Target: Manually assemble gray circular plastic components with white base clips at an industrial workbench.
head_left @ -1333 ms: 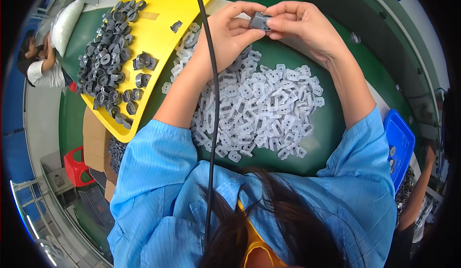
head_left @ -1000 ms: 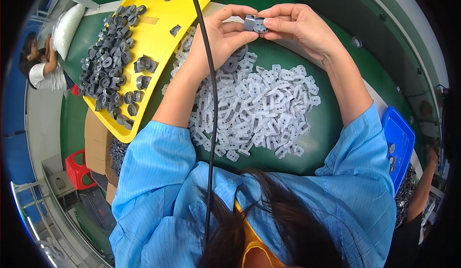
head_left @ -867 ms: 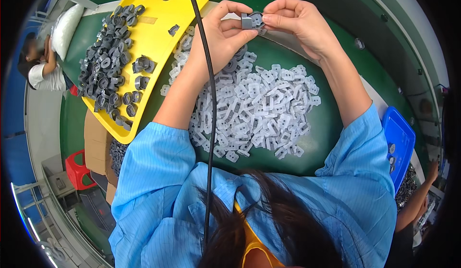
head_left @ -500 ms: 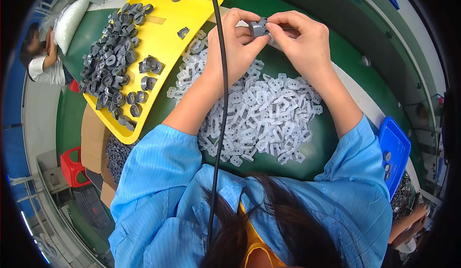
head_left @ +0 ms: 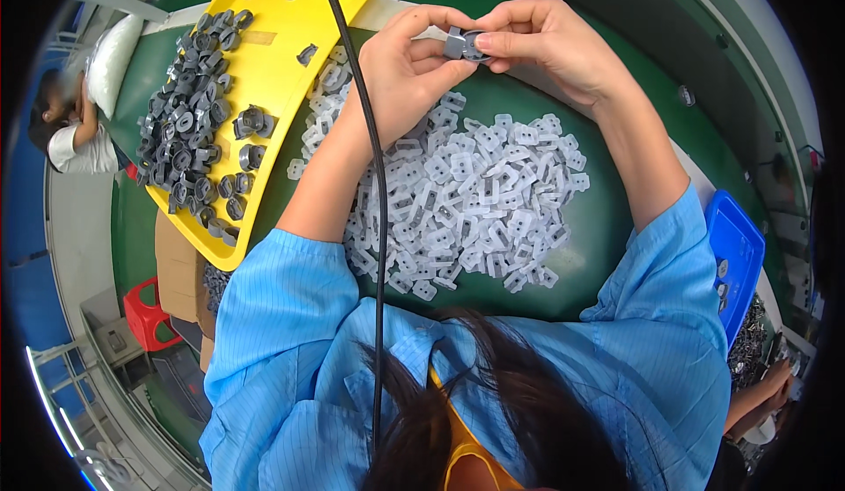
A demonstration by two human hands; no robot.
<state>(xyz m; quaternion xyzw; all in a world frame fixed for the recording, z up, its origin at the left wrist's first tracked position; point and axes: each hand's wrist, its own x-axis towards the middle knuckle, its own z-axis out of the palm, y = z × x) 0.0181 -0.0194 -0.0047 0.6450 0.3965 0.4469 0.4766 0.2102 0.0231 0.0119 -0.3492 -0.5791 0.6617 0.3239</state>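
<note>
Between my two hands, above the far side of the green table, is a grey round plastic part (head_left: 456, 44) with a hollow in its face. My left hand (head_left: 407, 66) grips it from the left, thumb below and fingers above. My right hand (head_left: 541, 44) pinches its right side, the thumb pressed onto the face. Whether a smaller piece sits under that thumb, I cannot tell. Below my hands spreads a heap of small translucent white plastic clips (head_left: 475, 196). To the left, a yellow tray (head_left: 277, 73) holds a pile of similar grey parts (head_left: 187, 112).
A black cable (head_left: 377, 161) hangs across the view beside my left forearm. At right, a blue tray (head_left: 746, 249) holds a few parts. A cardboard box (head_left: 176, 258) and a red stool (head_left: 145, 315) stand at left. Other people work at both sides, one by a white sack (head_left: 113, 64).
The grey part has been turned so its hollow face now shows, and my right thumb has shifted onto it. The whole view has shifted slightly.
</note>
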